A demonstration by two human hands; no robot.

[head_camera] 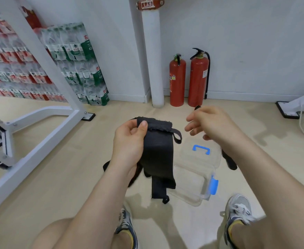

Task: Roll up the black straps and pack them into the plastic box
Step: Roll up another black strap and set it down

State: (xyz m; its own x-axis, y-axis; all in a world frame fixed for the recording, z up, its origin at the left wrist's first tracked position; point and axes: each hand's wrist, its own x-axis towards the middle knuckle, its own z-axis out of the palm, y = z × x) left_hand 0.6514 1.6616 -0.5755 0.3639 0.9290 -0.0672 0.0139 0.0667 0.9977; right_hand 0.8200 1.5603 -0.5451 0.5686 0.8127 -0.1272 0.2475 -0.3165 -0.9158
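Pale floor by a white wall, red fire extinguishers (177, 81) far, bottled-water packs (79, 69) far left. The left hand (129, 141) pinches the top edge of a wide black strap (157, 151) hanging down. The right hand (213, 124) is blurred, fingers loosely curled; whether it grips anything is unclear. The clear plastic box (204, 197) lies just right of the strap

Left hand (129, 139) in thumb pinch, right hand (212, 123) half-curled.
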